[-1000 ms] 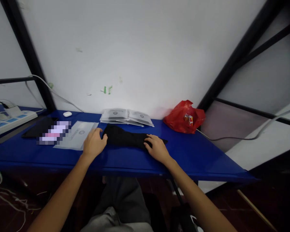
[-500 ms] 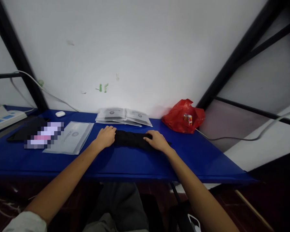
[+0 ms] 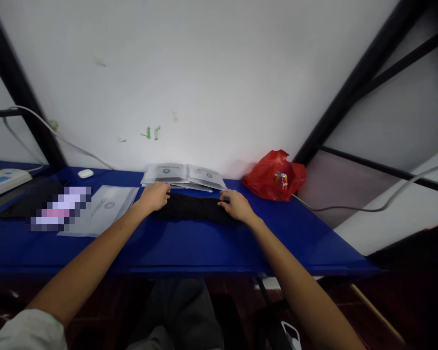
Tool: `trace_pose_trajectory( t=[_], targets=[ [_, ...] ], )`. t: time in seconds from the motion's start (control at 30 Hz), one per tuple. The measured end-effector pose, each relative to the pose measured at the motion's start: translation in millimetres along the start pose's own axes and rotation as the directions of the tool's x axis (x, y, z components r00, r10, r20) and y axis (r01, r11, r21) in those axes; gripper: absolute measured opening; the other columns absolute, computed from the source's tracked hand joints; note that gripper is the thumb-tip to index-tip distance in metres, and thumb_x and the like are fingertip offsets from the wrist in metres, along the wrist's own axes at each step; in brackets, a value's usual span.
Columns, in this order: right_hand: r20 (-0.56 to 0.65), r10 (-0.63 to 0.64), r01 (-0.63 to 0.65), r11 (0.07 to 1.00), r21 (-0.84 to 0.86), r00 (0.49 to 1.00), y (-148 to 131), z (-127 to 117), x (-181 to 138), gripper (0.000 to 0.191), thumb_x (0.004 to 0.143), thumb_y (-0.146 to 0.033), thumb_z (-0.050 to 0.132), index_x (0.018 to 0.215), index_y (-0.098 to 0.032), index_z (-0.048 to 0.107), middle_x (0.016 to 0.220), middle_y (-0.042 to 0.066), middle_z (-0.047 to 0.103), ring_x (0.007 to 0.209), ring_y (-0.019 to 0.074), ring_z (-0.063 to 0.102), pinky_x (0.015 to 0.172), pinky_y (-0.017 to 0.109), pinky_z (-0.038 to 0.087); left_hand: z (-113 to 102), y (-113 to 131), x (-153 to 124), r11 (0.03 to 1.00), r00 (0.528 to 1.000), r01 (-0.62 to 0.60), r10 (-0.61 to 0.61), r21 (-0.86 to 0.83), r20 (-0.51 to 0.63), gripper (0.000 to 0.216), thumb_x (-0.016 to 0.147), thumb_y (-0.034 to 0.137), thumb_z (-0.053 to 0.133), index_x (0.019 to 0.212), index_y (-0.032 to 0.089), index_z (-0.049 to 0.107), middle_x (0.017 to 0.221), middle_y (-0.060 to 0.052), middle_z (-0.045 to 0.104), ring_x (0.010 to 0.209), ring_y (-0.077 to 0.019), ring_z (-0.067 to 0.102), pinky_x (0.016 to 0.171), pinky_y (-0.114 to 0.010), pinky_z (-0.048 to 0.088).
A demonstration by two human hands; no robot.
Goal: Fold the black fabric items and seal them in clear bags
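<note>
Black cloth [image 3: 193, 208] is lying sideways on the blue bench [image 3: 204, 248], a long soft strip with a matte, kinda lumpy surface and no hard edges. It's right between the two hands, one on each end. Left hand [image 3: 156, 196] has its fingers bent down over the left end, right hand [image 3: 237, 206] has thumb and fingers curved on the right end. Both are touching it, but can't tell if either one is really pinching fabric or just pressing. They also cover bits of the ends, so the exact outline there is a guess.

Bench top is smooth and a bit shiny. Just behind the cloth there's a stack of frosted plastic pouches [image 3: 184, 176] with dark printing, so the far side is pretty crowded. Another flat pouch [image 3: 107, 209] is off to the left, its near edge partly behind the left forearm. Next to that: a phone [image 3: 58, 209] with a pixelated screen, a flat black slab [image 3: 18, 201], a small rounded white case [image 3: 85, 173] and a white power strip [image 3: 7, 182]. Over on the right, a crinkly red plastic bag [image 3: 273, 177] sits slumped against the wall [image 3: 219, 87].
</note>
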State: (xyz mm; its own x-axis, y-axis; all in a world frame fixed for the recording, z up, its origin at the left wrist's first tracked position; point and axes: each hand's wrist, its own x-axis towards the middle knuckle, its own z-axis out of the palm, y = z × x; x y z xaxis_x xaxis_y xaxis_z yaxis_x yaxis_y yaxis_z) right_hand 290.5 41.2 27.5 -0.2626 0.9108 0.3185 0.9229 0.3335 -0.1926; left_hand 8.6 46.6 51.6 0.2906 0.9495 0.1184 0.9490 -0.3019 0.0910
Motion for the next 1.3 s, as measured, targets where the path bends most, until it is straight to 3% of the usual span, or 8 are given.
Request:
trace_pose_trajectory(
  t=[0.2, 0.37, 0.47, 0.6, 0.73, 0.93, 1.17, 1.3],
  targets=[
    [-0.189, -0.074, 0.096, 0.989, 0.111, 0.979, -8.9, -26.5, -22.2, 0.006, 0.077, -0.015, 0.060, 0.078, -0.020, 0.062, 0.118, 0.008, 0.062, 0.110, 0.0234, 0.056, 0.093, 0.043, 0.044, -24.3, -6.9, -36.7, 0.985, 0.939, -0.136, 0.095, -0.103, -0.330, 0.015, 0.086, 0.019, 0.045, 0.091, 0.018, 0.059, 0.098, -0.007, 0.063, 0.097, -0.0236, 0.055, 0.082, -0.036, 0.043],
    [-0.001, -0.149, 0.145, 0.963, 0.228, 0.989, -29.9, -56.7, -72.0, 0.010, 0.079, -0.026, 0.059, 0.071, -0.022, 0.062, 0.125, 0.006, 0.058, 0.116, 0.0243, 0.053, 0.098, 0.045, 0.040, -36.0, -13.9, -86.9, 0.850, 0.952, -0.302, 0.248, -0.431, -0.179, 0.023, 0.084, 0.042, 0.050, 0.083, 0.023, 0.061, 0.102, -0.001, 0.064, 0.094, -0.0190, 0.057, 0.083, -0.033, 0.045],
    [-0.070, -0.101, 0.116, 0.958, 0.264, 0.992, -44.5, -55.4, -86.3, 0.020, 0.084, -0.034, 0.054, 0.070, -0.022, 0.062, 0.121, 0.007, 0.061, 0.111, 0.0238, 0.056, 0.097, 0.044, 0.041, -22.7, -10.2, -100.6, 0.837, 0.970, -0.242, 0.198, -0.490, -0.141, 0.029, 0.086, 0.045, 0.046, 0.091, 0.023, 0.063, 0.099, -0.002, 0.066, 0.091, -0.0185, 0.059, 0.083, -0.032, 0.046],
    [-0.146, -0.080, 0.112, 0.967, 0.230, 0.986, -58.5, -32.3, -82.4, 0.015, 0.085, -0.032, 0.054, 0.077, -0.021, 0.059, 0.113, 0.009, 0.065, 0.110, 0.0235, 0.056, 0.096, 0.041, 0.041, 13.4, -1.0, -100.1, 0.918, 0.978, -0.206, 0.182, -0.338, -0.103, 0.034, 0.088, 0.041, 0.045, 0.111, 0.020, 0.059, 0.110, -0.006, 0.063, 0.103, -0.0223, 0.056, 0.090, -0.036, 0.043],
    [-0.057, -0.063, 0.069, 0.992, 0.101, 0.996, -64.5, -11.2, -74.2, 0.017, 0.085, -0.032, 0.057, 0.094, -0.019, 0.060, 0.102, 0.010, 0.067, 0.097, 0.0236, 0.060, 0.086, 0.036, 0.046, 35.7, 4.4, -96.5, 0.960, 0.978, -0.208, 0.199, -0.184, -0.069, 0.038, 0.091, 0.040, 0.042, 0.119, 0.017, 0.055, 0.114, -0.009, 0.059, 0.107, -0.0250, 0.053, 0.090, -0.037, 0.042],
    [0.092, -0.043, 0.044, 0.999, -0.014, 0.995, -58.7, 0.4, -68.1, 0.030, 0.080, -0.030, 0.064, 0.107, -0.018, 0.061, 0.112, 0.011, 0.065, 0.107, 0.0258, 0.057, 0.092, 0.038, 0.043, 39.7, -3.5, -93.6, 0.980, 0.986, -0.164, 0.159, -0.112, -0.056, 0.040, 0.091, 0.041, 0.042, 0.119, 0.016, 0.054, 0.114, -0.010, 0.058, 0.107, -0.0265, 0.052, 0.087, -0.038, 0.043],
    [0.136, -0.017, 0.029, 0.996, -0.084, 0.991, -55.1, 4.1, -36.2, 0.037, 0.079, -0.030, 0.065, 0.113, -0.016, 0.062, 0.116, 0.012, 0.063, 0.110, 0.0280, 0.055, 0.093, 0.040, 0.043, 38.9, -17.1, -68.5, 0.995, 0.994, -0.086, 0.083, -0.049, -0.066, 0.042, 0.087, 0.044, 0.047, 0.116, 0.015, 0.057, 0.116, -0.013, 0.059, 0.110, -0.0296, 0.051, 0.088, -0.039, 0.043],
    [0.253, 0.016, -0.004, 0.999, -0.050, 0.967, -50.4, -2.0, -16.0, 0.037, 0.073, -0.032, 0.070, 0.107, -0.019, 0.064, 0.113, 0.012, 0.065, 0.105, 0.0284, 0.058, 0.086, 0.036, 0.045, 28.0, -25.3, -50.6, 0.988, 0.998, -0.042, 0.047, -0.149, 0.033, 0.041, 0.079, 0.048, 0.055, 0.104, 0.017, 0.063, 0.105, -0.011, 0.066, 0.099, -0.0268, 0.058, 0.081, -0.034, 0.045]
  ],
)
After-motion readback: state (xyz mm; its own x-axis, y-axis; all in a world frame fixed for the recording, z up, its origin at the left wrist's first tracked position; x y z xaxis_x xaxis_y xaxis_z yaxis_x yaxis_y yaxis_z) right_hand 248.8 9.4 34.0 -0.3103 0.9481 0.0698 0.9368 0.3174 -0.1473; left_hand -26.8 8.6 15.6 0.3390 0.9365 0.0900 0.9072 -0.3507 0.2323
